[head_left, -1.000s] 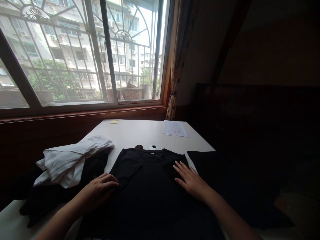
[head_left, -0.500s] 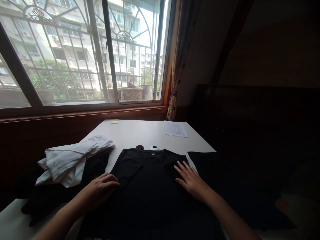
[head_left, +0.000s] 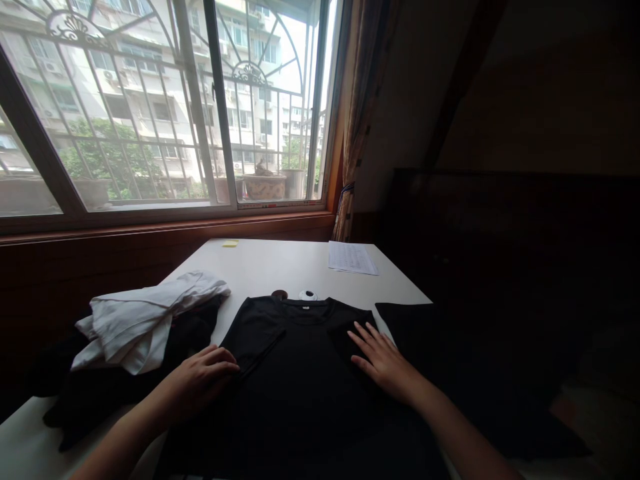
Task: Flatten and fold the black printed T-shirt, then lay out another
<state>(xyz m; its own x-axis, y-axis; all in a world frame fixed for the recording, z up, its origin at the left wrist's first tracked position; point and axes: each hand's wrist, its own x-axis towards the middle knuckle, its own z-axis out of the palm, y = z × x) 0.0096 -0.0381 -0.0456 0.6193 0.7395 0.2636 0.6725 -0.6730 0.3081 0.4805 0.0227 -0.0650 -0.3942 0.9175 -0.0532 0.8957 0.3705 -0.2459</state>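
A black T-shirt [head_left: 305, 387] lies spread on the white table, its collar toward the window and both sleeves folded inward over the front. At its left side my left hand [head_left: 207, 373] has its fingers curled together on the edge of the folded sleeve; the thumb and the underside of the fingers are hidden. My right hand [head_left: 377, 357] rests flat on the right folded sleeve, its fingers spread, holding nothing. Just past the collar sit a small white round object [head_left: 309, 295] and a dark brown round one [head_left: 280, 294], both partly covered by the shirt.
A heap with a white garment [head_left: 135, 327] over dark clothes [head_left: 100, 400] lies on the left of the table [head_left: 270, 263]. Dark cloth [head_left: 405, 317] lies to the right. Papers [head_left: 353, 258] and yellow sticky notes [head_left: 231, 244] are at the far edge, below the window.
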